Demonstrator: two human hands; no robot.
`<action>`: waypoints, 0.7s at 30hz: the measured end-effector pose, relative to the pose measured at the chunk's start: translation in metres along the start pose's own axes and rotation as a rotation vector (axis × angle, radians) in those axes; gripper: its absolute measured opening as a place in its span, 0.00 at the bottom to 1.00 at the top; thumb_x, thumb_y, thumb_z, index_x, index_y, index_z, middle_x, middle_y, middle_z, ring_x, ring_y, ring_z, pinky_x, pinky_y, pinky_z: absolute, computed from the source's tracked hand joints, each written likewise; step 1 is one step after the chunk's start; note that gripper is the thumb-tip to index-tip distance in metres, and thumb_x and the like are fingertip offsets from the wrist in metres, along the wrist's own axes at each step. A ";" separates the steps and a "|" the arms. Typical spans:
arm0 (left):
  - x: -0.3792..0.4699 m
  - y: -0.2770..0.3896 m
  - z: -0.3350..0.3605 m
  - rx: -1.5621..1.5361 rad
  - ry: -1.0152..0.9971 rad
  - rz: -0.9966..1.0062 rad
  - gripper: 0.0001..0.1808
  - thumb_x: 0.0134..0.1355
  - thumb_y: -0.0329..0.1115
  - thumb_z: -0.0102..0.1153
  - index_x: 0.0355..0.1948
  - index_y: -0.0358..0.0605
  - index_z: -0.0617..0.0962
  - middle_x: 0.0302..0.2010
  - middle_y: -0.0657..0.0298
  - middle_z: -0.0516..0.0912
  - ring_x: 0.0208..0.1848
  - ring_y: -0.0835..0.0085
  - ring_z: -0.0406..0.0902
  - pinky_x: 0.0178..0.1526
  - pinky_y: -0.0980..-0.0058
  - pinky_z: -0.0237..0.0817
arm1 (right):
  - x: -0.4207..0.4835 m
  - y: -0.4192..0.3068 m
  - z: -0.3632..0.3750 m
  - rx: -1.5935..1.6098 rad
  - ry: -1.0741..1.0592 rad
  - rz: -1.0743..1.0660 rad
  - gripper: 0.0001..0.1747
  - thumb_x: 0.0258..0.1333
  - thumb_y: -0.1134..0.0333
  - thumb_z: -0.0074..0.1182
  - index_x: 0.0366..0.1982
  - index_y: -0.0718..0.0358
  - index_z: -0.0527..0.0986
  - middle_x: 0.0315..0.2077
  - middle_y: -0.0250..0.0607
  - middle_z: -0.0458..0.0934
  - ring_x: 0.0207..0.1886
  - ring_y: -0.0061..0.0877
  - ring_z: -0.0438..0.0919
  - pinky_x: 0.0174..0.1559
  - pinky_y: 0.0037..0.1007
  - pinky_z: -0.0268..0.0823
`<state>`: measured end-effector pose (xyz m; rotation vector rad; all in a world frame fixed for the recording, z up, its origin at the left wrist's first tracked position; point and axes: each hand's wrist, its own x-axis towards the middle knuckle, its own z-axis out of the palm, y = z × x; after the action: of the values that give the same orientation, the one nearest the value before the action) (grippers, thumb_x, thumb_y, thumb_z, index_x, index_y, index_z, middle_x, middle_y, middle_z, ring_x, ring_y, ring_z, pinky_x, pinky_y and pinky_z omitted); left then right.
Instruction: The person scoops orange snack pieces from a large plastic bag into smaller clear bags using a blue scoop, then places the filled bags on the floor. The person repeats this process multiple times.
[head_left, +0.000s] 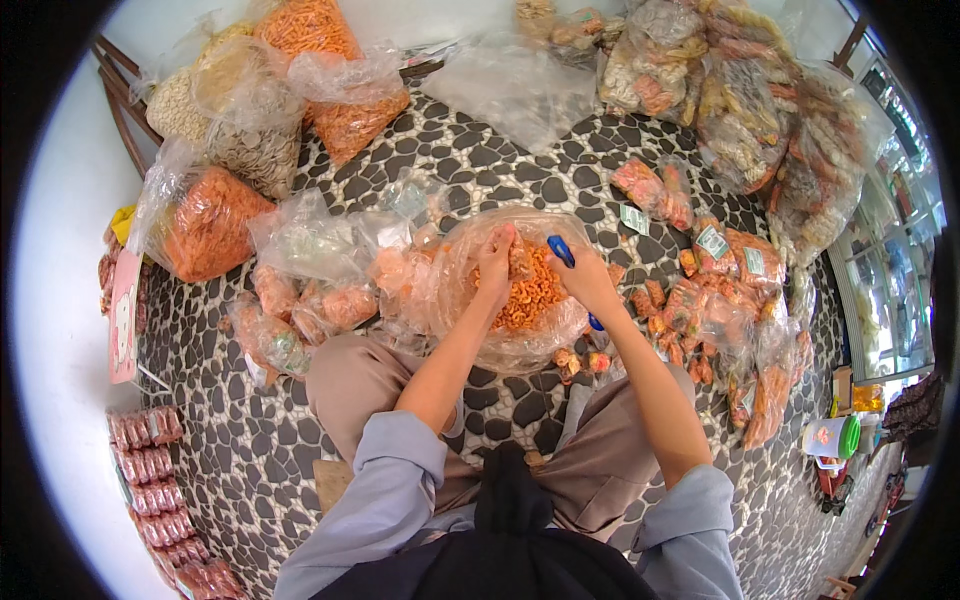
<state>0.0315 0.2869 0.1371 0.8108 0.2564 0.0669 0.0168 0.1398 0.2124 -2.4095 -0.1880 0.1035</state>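
Note:
A large clear plastic bag (457, 300) stands on the floor before me, its mouth rolled wide around orange curly snacks (529, 296). Above its left part, my left hand (496, 259) grips a small clear packet of snacks (519, 262). Close by on the right, my right hand (581, 274) is closed on a blue-handled tool (560, 251); its kind cannot be told, as the fingers cover much of it. Part of something blue also shows below my right wrist. Small filled packets (568, 361) lie just below the big bag's right side.
Filled snack packets (345, 306) lie left of the big bag, with more packets (694, 300) at the right. Large bags of orange snacks (214, 217) and pale snacks (255, 142) stand upper left. Bulky filled bags (750, 112) stand upper right. Packet rows (154, 465) line the left wall.

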 end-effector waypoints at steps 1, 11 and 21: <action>-0.001 -0.002 0.003 0.003 -0.014 -0.004 0.14 0.57 0.45 0.58 0.35 0.46 0.75 0.30 0.72 0.74 0.31 0.85 0.70 0.33 0.83 0.63 | 0.004 0.002 -0.002 0.085 -0.062 0.084 0.20 0.47 0.54 0.55 0.25 0.67 0.74 0.19 0.52 0.75 0.26 0.42 0.76 0.30 0.39 0.65; -0.012 -0.004 0.013 0.252 -0.010 0.225 0.13 0.60 0.43 0.55 0.37 0.45 0.74 0.41 0.66 0.70 0.46 0.76 0.66 0.48 0.73 0.57 | 0.019 0.012 0.017 0.221 0.027 0.021 0.11 0.45 0.64 0.61 0.25 0.65 0.75 0.14 0.36 0.75 0.17 0.19 0.74 0.23 0.25 0.64; -0.020 0.065 0.007 1.596 -0.535 1.151 0.12 0.46 0.31 0.61 0.34 0.53 0.77 0.45 0.65 0.67 0.51 0.63 0.64 0.53 0.64 0.57 | 0.036 0.021 0.015 0.101 0.033 0.051 0.11 0.42 0.61 0.59 0.26 0.62 0.77 0.17 0.44 0.77 0.24 0.34 0.78 0.29 0.33 0.67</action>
<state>0.0168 0.3238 0.1924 2.4246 -0.8426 0.7822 0.0528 0.1401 0.1867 -2.3146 -0.1034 0.0937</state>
